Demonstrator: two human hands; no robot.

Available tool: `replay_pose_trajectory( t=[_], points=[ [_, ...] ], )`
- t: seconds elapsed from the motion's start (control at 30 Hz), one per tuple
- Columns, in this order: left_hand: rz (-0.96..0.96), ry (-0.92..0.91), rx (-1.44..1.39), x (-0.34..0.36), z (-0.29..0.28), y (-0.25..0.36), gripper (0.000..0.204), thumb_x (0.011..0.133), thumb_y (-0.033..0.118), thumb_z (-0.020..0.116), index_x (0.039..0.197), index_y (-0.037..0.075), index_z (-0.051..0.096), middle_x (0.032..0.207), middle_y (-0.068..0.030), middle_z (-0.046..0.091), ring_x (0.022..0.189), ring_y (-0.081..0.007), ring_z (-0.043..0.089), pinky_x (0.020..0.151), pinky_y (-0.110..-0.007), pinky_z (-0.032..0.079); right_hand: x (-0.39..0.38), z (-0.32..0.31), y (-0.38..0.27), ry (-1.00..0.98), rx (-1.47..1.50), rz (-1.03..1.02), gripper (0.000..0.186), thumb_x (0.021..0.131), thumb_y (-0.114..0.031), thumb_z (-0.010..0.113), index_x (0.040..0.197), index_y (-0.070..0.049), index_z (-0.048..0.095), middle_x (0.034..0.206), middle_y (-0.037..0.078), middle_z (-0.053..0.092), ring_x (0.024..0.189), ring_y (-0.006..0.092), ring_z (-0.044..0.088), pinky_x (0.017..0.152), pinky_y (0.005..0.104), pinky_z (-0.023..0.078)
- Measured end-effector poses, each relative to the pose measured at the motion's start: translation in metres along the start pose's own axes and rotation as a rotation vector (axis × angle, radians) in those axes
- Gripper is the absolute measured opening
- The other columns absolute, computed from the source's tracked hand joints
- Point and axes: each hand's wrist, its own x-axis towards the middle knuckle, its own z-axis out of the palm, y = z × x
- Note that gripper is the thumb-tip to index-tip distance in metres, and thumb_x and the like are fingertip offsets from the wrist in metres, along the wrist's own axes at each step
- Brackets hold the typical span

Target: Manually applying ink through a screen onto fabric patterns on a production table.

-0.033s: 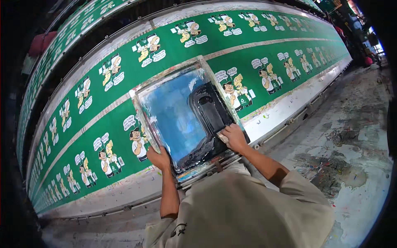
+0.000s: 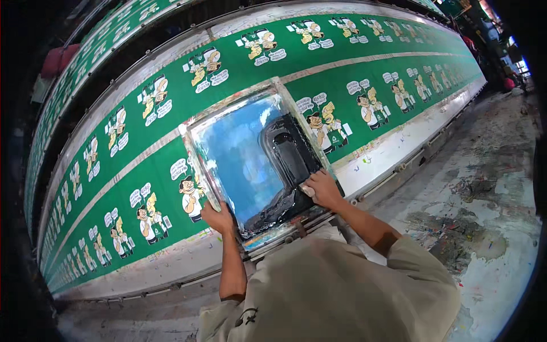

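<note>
A screen-printing frame (image 2: 277,85) with a blue mesh (image 2: 236,154) lies tilted over green printed cloth. Black ink (image 2: 293,157) spreads along the mesh's right side and its near edge. My left hand (image 2: 217,218) is closed round the frame's left rail near the close corner. At the frame's right side, my right hand (image 2: 323,189) is closed on the pale end of what looks like a squeegee (image 2: 308,190). Ink and my fingers hide the rest of that tool. The cloth under the frame is covered.
A long table (image 2: 364,171) carries two rows of green cloth (image 2: 239,91) printed with cartoon figures and speech bubbles. A metal rail (image 2: 401,166) runs along its near edge. Another table of green prints (image 2: 122,25) stands behind. To the right, the floor (image 2: 473,228) is paint-stained.
</note>
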Motion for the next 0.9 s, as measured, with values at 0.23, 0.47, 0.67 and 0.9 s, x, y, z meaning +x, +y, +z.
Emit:
replay_pose_trajectory(
  t=[0.23, 0.47, 0.67, 0.9],
  points=[
    [0.138, 0.007, -0.499, -0.002, 0.007, 0.02, 0.04, 0.081, 0.01, 0.067, 0.115, -0.007, 0.057, 0.104, -0.0207, 0.065, 0.096, -0.0303, 0.062, 0.091, -0.041, 0.048, 0.006, 0.012, 0.076, 0.174, 0.682, 0.94, 0.043, 0.073, -0.034, 0.079, 0.098, 0.0, 0.073, 0.118, 0.026, 0.068, 0.106, 0.0439, 0.065, 0.091, 0.0486, 0.052],
    [0.109, -0.052, -0.5, -0.041, 0.117, 0.166, 0.049, 0.081, 0.011, 0.068, 0.123, -0.007, 0.051, 0.119, -0.0242, 0.061, 0.108, -0.0364, 0.059, 0.1, -0.042, 0.043, 0.019, -0.089, 0.233, 0.289, 0.419, 0.903, 0.036, 0.074, -0.033, 0.078, 0.093, -0.002, 0.075, 0.097, 0.024, 0.073, 0.093, 0.0397, 0.071, 0.08, 0.0457, 0.055],
    [0.035, -0.037, -0.315, -0.107, 0.139, 0.208, 0.055, 0.085, 0.022, 0.069, 0.129, -0.006, 0.053, 0.117, -0.0303, 0.065, 0.108, -0.0455, 0.063, 0.099, -0.048, 0.045, -0.042, -0.108, 0.287, 0.233, 0.63, 0.992, 0.035, 0.073, -0.021, 0.072, 0.102, -0.002, 0.075, 0.1, 0.021, 0.075, 0.098, 0.0357, 0.072, 0.086, 0.0398, 0.053],
    [0.156, 0.003, 0.043, -0.112, 0.144, 0.21, 0.047, 0.084, 0.025, 0.071, 0.117, -0.005, 0.055, 0.098, -0.0267, 0.055, 0.096, -0.045, 0.052, 0.087, -0.054, 0.041, -0.064, -0.068, 0.302, 0.388, 0.612, 0.903, 0.051, 0.079, -0.02, 0.077, 0.126, -0.002, 0.068, 0.136, 0.022, 0.062, 0.125, 0.0325, 0.061, 0.105, 0.0359, 0.047]
  ],
)
